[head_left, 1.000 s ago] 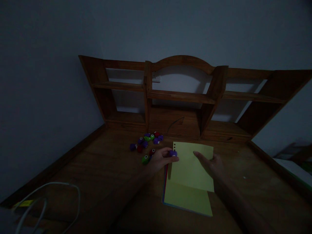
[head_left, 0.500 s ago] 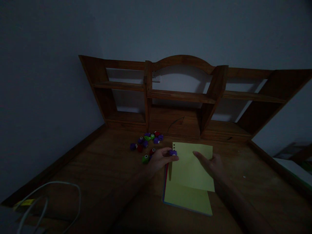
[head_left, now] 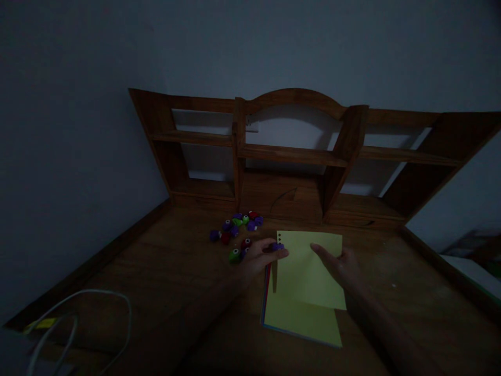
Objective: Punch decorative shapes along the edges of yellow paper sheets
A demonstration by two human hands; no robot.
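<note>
a purple punch (head_left: 278, 246) at the left edge of a yellow sheet (head_left: 309, 274)
the left hand (head_left: 260, 255) grips the punch between thumb and fingers, just below a short row of holes (head_left: 279, 239); the right hand (head_left: 341, 264) pinches the sheet, thumb on top, seemingly to steady it. the sheet looks raised off the pile (head_left: 301, 325), perhaps giving the punch room. other punches (head_left: 235, 255) lie near the left hand on the table (head_left: 176, 250).

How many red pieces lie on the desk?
3. One red piece is farthest back, nearest the shelf; a second red piece is beside a purple piece; a third red piece is beside the left hand. That hand may hide more.
</note>
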